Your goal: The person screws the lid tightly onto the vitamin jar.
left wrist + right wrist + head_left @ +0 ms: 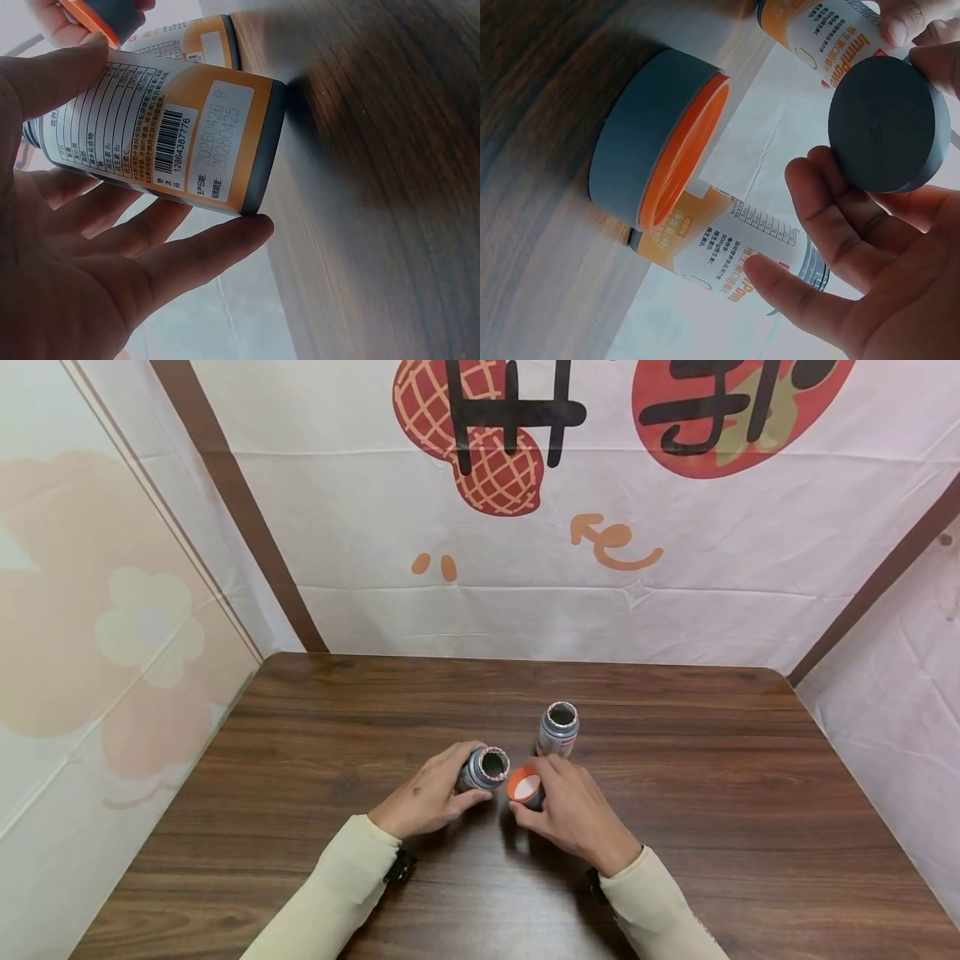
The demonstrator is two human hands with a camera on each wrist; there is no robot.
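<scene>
My left hand [431,789] holds an uncapped bottle [483,770], its thumb and fingers round the sides. The bottle has a white and orange label with a barcode [174,142] and leans a little; whether its base touches the table cannot be told. In my right hand [573,810] a dark grey cap [889,124] is pinched, its orange-rimmed, white-lined inside facing up. Beyond the right hand stands a second uncapped bottle [558,728]. A second grey cap [634,139] with an orange inside lies opening up on the table; the right hand hides it in the head view.
The brown wood-grain table [360,702] reaches to a white printed cloth [345,527] at the back. A flower-printed cloth [135,635] hangs at the left, and another pale cloth [900,643] at the right.
</scene>
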